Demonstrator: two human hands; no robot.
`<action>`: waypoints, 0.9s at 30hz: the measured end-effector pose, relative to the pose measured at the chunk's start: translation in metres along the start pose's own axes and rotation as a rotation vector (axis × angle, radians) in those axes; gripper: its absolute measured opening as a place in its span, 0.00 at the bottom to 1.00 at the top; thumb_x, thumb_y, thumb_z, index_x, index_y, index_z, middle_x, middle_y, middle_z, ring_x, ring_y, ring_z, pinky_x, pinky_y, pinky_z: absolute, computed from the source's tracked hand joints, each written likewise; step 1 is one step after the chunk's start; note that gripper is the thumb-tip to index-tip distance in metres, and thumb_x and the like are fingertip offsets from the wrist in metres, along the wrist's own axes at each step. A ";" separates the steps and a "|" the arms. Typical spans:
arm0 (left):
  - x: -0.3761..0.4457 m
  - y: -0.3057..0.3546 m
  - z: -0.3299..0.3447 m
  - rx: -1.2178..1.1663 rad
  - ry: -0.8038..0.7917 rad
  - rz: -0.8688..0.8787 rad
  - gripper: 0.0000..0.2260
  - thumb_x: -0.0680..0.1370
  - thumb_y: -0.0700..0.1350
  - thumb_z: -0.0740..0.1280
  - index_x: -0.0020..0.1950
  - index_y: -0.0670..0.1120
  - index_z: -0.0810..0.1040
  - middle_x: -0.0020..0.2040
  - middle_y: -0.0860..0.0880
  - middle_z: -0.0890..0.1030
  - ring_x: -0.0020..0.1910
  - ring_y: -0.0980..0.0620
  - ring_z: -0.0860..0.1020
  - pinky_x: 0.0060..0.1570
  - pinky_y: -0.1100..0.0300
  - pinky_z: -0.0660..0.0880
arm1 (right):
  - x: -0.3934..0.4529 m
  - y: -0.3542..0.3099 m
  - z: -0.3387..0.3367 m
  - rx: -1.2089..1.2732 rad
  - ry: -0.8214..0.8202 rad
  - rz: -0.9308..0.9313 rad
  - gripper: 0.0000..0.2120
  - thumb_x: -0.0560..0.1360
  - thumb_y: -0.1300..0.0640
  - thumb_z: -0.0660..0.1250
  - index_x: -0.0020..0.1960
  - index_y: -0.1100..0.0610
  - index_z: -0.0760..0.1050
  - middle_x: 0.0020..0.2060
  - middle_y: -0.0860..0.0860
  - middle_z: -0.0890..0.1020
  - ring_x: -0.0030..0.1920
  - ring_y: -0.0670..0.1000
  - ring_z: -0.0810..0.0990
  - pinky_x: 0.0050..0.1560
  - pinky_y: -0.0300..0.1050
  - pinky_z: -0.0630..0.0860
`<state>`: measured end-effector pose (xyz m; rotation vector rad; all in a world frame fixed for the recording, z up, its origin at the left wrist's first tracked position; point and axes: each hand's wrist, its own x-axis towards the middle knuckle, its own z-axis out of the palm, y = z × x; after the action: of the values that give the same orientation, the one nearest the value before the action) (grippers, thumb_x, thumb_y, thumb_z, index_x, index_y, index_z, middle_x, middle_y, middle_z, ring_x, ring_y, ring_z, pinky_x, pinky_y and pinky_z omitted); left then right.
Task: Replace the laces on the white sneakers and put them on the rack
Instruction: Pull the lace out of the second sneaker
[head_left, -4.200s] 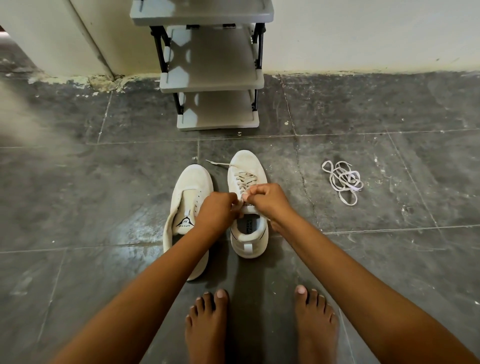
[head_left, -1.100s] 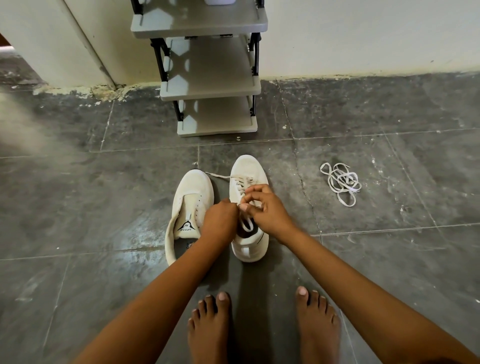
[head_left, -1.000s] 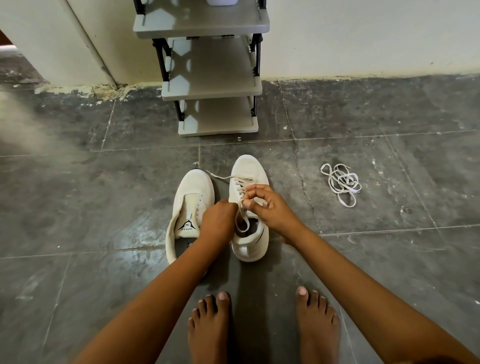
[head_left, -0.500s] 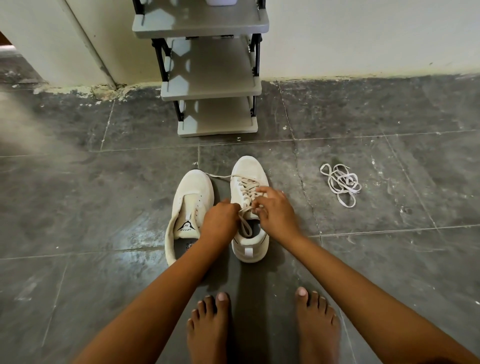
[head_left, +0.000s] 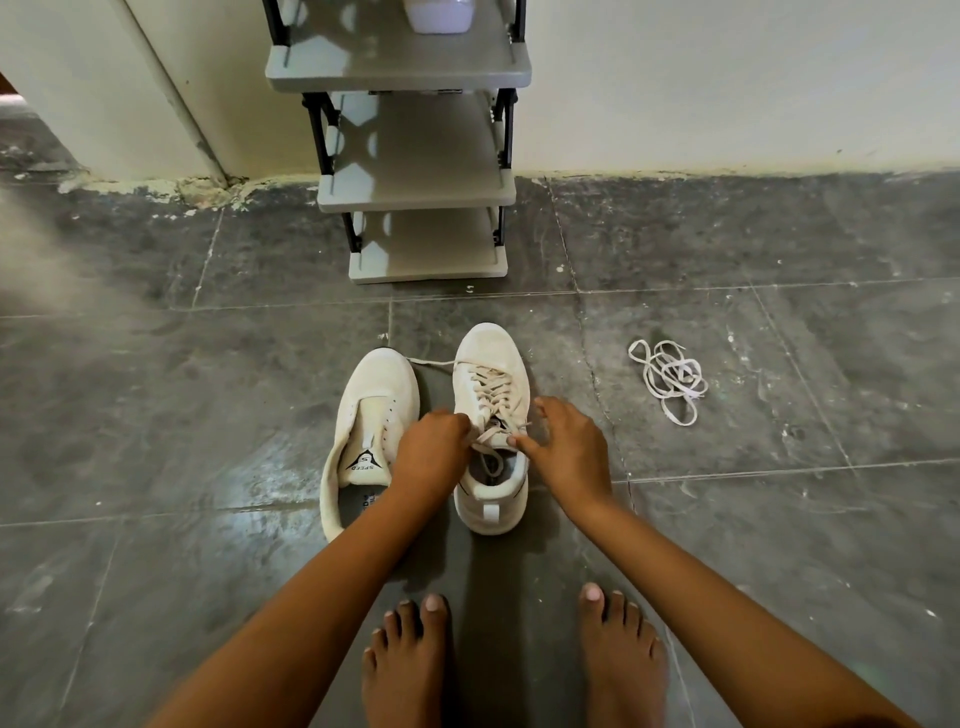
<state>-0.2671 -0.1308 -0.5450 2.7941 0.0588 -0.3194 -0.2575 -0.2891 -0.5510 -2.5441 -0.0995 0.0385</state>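
Left hand pinches lace at the top eyelets of the laced right sneaker; right hand spread, thumb on that lace. Unlaced left sneaker just beside. Loose lace bundle on floor, right. Rack beyond.

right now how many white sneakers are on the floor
2. The unlaced sneaker lies on the left; the laced sneaker stands right beside it, under both hands. Another white item on the rack's top shelf is cut off.
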 end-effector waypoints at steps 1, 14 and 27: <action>0.000 0.000 0.000 0.006 0.003 0.001 0.11 0.79 0.45 0.61 0.57 0.42 0.78 0.52 0.42 0.78 0.49 0.43 0.77 0.48 0.53 0.74 | -0.001 0.002 0.000 0.001 0.018 0.013 0.21 0.71 0.50 0.72 0.59 0.59 0.76 0.52 0.56 0.81 0.50 0.56 0.80 0.49 0.49 0.77; -0.001 0.000 0.004 0.007 0.030 0.009 0.11 0.79 0.44 0.61 0.57 0.43 0.79 0.52 0.42 0.77 0.49 0.43 0.77 0.42 0.56 0.70 | -0.005 -0.015 0.017 0.200 0.113 0.171 0.11 0.71 0.59 0.70 0.52 0.62 0.81 0.43 0.58 0.84 0.44 0.56 0.82 0.46 0.50 0.79; -0.001 -0.002 0.004 -0.011 0.023 0.009 0.11 0.78 0.44 0.62 0.58 0.43 0.78 0.52 0.43 0.77 0.49 0.43 0.77 0.46 0.54 0.74 | -0.006 -0.003 0.016 -0.189 0.087 -0.358 0.14 0.66 0.62 0.75 0.51 0.57 0.79 0.48 0.54 0.82 0.36 0.56 0.81 0.26 0.46 0.77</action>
<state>-0.2687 -0.1303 -0.5496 2.7865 0.0536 -0.2836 -0.2641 -0.2784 -0.5623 -2.6707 -0.5440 -0.2312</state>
